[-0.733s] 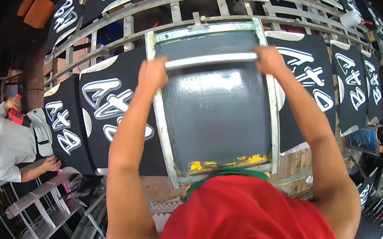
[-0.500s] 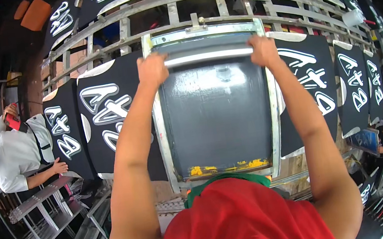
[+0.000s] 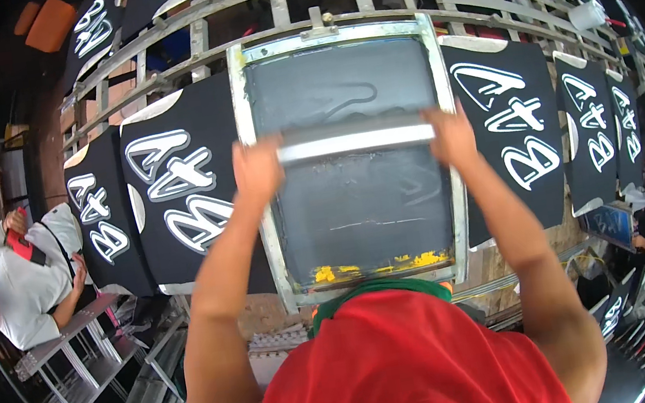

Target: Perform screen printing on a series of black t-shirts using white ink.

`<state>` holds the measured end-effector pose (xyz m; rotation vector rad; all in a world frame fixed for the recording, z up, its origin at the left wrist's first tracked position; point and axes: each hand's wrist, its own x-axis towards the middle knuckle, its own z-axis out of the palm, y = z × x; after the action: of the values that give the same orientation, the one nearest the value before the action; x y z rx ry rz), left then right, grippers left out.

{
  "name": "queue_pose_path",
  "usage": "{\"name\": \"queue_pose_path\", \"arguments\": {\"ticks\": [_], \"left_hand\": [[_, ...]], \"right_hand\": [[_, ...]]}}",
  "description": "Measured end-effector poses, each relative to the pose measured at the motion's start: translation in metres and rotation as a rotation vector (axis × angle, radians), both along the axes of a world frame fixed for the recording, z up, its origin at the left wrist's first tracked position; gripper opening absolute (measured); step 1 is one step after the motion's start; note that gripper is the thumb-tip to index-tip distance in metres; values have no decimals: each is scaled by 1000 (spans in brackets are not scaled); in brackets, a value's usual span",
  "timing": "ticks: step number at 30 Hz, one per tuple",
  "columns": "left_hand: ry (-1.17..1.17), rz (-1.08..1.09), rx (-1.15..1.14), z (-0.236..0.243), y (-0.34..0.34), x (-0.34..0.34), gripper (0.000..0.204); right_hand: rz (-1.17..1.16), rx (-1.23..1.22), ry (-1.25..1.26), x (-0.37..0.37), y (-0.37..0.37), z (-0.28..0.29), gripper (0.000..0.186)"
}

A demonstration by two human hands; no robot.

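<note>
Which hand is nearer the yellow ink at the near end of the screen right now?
Right, narrowly. The yellow ink lies thickest toward the right; the right hand grips the squeegee above it, the left hand at the opposite end.

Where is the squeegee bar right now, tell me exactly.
In the head view the squeegee bar lies crosswise at mid-height of the framed print screen, gripped by the left hand and right hand at its ends.

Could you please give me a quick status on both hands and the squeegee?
Left hand and right hand grip the ends of the long pale squeegee. Squeegee mid-way on grey metal-framed printing screen. Nothing blocking.
</note>
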<state>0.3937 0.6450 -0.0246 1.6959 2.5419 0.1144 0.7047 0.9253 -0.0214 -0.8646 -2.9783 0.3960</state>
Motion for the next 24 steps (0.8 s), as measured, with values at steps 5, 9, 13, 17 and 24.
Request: {"name": "queue_pose_path", "arguments": {"ticks": [5, 9, 13, 17, 24], "left_hand": [[30, 92, 124, -8, 138, -75, 38], [-12, 135, -5, 14, 100, -46, 37], [-88, 67, -159, 23, -15, 42, 45], [-189, 24, -156, 30, -131, 135, 47], [-236, -4, -94, 40, -132, 116, 43]], "right_hand": [[-188, 52, -125, -97, 121, 16, 42], [-134, 47, -178, -71, 87, 20, 45], [-106, -101, -289, 25, -26, 44, 49], [-130, -203, -314, 130, -143, 51, 47], [-98, -278, -308, 123, -133, 58, 41]]}}
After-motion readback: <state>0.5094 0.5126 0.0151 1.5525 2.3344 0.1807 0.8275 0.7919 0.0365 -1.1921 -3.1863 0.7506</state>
